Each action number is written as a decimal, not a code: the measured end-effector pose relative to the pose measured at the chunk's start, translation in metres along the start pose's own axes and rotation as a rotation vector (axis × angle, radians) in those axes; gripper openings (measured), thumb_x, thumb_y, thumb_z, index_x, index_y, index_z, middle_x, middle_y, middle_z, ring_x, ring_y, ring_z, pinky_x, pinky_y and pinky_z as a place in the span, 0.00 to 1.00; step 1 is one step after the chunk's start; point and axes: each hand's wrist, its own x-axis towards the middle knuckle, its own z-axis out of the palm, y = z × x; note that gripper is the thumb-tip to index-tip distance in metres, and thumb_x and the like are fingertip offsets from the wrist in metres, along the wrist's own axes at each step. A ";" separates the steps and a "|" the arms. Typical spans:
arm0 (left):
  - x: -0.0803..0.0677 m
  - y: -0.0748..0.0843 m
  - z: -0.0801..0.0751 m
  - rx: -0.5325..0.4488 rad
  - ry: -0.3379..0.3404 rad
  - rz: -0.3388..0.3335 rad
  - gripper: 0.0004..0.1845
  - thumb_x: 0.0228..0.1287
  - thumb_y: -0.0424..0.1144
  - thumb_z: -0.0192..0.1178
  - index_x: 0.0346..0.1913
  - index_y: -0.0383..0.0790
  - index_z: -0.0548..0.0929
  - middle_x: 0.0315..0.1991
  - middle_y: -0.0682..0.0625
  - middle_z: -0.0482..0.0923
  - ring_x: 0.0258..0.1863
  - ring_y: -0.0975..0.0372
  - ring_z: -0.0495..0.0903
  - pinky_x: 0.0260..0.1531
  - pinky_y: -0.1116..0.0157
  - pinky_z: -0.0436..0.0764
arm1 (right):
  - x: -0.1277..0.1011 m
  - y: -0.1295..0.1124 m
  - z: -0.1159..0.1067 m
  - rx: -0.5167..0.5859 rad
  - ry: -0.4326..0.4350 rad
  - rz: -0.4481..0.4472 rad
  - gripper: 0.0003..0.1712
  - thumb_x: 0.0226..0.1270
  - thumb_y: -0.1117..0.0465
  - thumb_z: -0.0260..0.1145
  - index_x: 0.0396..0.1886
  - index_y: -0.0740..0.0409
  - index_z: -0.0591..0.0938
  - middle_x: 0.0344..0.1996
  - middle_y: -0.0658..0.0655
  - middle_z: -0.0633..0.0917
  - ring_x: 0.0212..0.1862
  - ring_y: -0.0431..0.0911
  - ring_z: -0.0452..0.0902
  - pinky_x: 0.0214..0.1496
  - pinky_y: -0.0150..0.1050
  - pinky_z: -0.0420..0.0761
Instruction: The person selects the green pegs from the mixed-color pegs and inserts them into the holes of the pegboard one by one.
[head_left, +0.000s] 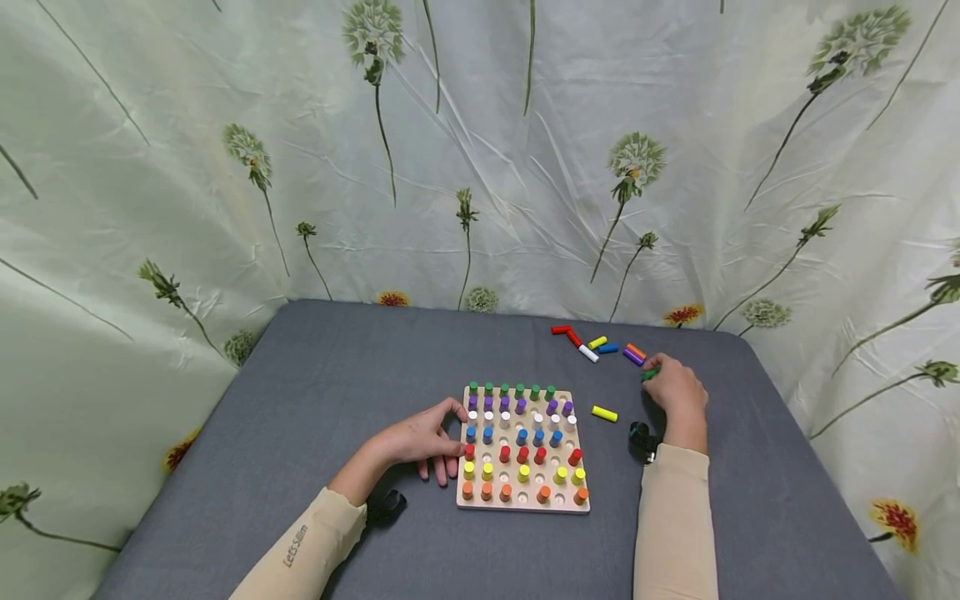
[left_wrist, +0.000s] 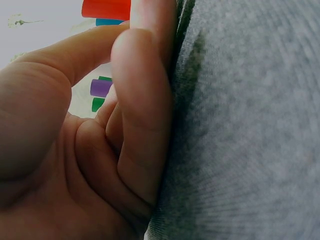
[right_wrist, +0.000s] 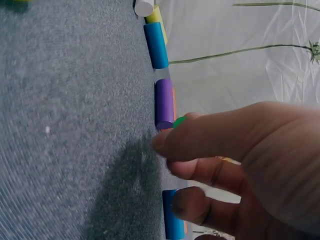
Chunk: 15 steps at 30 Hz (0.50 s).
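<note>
A wooden pegboard [head_left: 522, 506] bears rows of green, purple, white, blue, red, yellow and orange pegs, with several bare holes among them. My left hand [head_left: 423, 433] rests at its left edge, thumb and index finger apart and touching that edge, other fingers on the table. My right hand [head_left: 677, 392] is right of the board, close over the table, pinching a green peg [head_left: 650, 374] between thumb and fingers. In the right wrist view only a bit of the green peg [right_wrist: 179, 121] shows past the thumb. A blue peg [right_wrist: 172, 215] lies beyond the fingers.
Loose pegs lie behind the board: red [head_left: 561, 330], white [head_left: 588, 354], yellow [head_left: 597, 342], blue [head_left: 608, 348], purple [head_left: 633, 357] and orange [head_left: 637, 350]. Another yellow peg [head_left: 604, 413] lies beside the board. A flower-patterned curtain [head_left: 510, 167] hangs behind the grey table [head_left: 337, 358].
</note>
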 end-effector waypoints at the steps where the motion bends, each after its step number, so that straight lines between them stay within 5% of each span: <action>1: 0.000 0.000 0.000 0.001 0.000 -0.001 0.23 0.74 0.38 0.64 0.64 0.49 0.65 0.26 0.46 0.89 0.19 0.62 0.87 0.14 0.68 0.77 | 0.000 -0.001 0.000 -0.001 0.012 -0.012 0.17 0.73 0.62 0.64 0.58 0.57 0.78 0.53 0.70 0.82 0.52 0.66 0.77 0.53 0.64 0.76; 8: -0.001 0.001 0.000 -0.001 -0.003 -0.004 0.23 0.75 0.39 0.64 0.64 0.48 0.66 0.26 0.46 0.89 0.19 0.62 0.87 0.14 0.68 0.77 | 0.005 -0.005 0.003 0.080 0.054 -0.191 0.19 0.71 0.60 0.62 0.59 0.61 0.80 0.36 0.57 0.81 0.35 0.50 0.74 0.39 0.44 0.68; 15: -0.001 0.000 0.000 -0.002 0.002 0.009 0.23 0.74 0.38 0.63 0.64 0.48 0.66 0.26 0.46 0.89 0.18 0.62 0.87 0.13 0.69 0.77 | 0.006 -0.014 0.004 0.282 -0.027 -0.400 0.17 0.75 0.62 0.63 0.58 0.66 0.82 0.35 0.54 0.79 0.36 0.45 0.71 0.38 0.38 0.70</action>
